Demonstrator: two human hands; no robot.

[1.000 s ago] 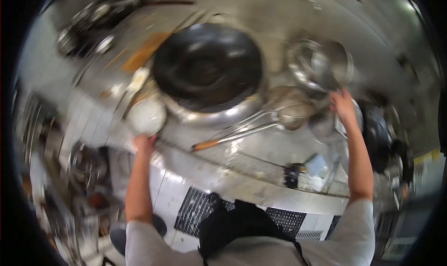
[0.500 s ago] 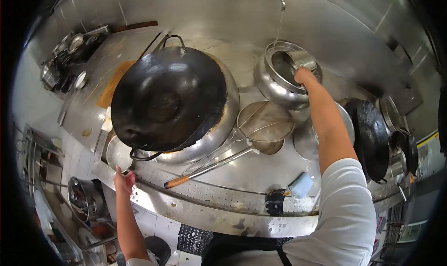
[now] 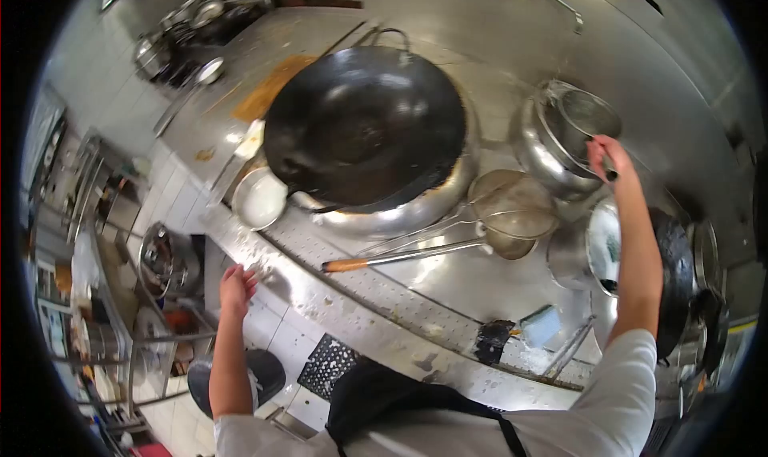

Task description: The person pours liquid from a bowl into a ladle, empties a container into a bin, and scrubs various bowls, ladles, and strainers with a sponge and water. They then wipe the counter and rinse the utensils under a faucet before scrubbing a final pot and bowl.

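My right hand (image 3: 606, 158) is closed around the short handle of a round steel dipper (image 3: 590, 111). The dipper is tilted in the mouth of a shiny round metal pot (image 3: 552, 161), below the wall tap (image 3: 578, 23). My left hand (image 3: 237, 287) hangs in front of the counter's edge, fingers loosely bent and nothing visible in them. Nearest to it is a white bowl (image 3: 261, 199), apart from the hand, beside the large black wok (image 3: 364, 129).
A mesh strainer (image 3: 512, 205) and a wooden-handled tool (image 3: 348, 265) lie on the steel counter. A blue sponge (image 3: 541, 326) sits near the front edge. Another metal pot (image 3: 570, 253) and dark woks (image 3: 670, 257) stand at right. Shelving (image 3: 120, 297) is at left.
My left hand has moved away from the white bowl. The dipper has tipped so its round opening faces me, at the pot's mouth. The view has shifted left and turned.
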